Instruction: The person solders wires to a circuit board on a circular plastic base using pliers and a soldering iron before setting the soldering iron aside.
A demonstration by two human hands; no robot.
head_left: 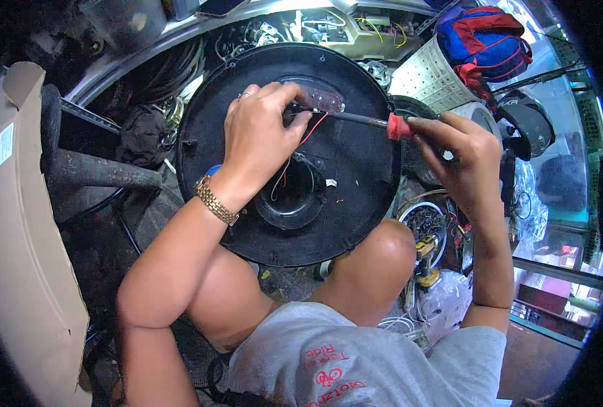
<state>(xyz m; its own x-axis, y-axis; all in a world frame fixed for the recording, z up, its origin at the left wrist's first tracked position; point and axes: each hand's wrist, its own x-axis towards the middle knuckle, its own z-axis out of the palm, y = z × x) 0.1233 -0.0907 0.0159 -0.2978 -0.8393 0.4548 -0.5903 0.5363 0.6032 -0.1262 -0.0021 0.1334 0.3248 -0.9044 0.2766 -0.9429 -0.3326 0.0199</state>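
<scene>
A large round black plastic housing (356, 183) rests over my knees, with a round hub (291, 220) raised in its middle. My left hand (264, 125) is over its upper part, thumb and fingers pinched at the left end of a small dark circuit board (323, 100). What exactly they grip is hidden. My right hand (464, 146) is closed round the red handle of a soldering iron (359, 119). Its dark barrel points left, the tip close to my left fingertips. A red wire (311, 134) runs from near the tip down toward the hub.
A cardboard sheet (27, 237) and a black metal post (105, 169) stand at the left. On the right are a white perforated basket (434, 78), a blue-red bag (484, 44), a black helmet (527, 125), a bucket of small parts (425, 222) and a yellow drill (426, 261).
</scene>
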